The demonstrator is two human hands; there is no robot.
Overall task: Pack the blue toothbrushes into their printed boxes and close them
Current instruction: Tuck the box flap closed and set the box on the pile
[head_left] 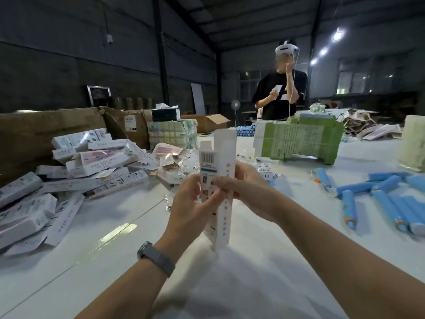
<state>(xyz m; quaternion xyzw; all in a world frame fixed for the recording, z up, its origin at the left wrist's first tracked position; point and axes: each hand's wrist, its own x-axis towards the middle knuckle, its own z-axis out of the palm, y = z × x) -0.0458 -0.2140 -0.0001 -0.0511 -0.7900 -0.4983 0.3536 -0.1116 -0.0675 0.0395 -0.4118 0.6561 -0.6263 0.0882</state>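
Printed box (220, 171) stands upright between both hands, long axis vertical, its top flap open. Left hand (193, 203) and right hand (248, 192) each hold a pinching grip on its middle. Blue toothbrushes (377, 199) lie on the tabletop (230, 284) to the right, nearer the right hand.

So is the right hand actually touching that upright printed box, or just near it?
Touching. The head view shows the right hand with its fingers curled across the front of the printed box, gripping it mid-length while the left hand holds it too.

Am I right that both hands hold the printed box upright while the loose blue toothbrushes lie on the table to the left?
Not quite: the head view shows the blue toothbrushes on the right. Both the left hand and right hand hold the printed box upright.
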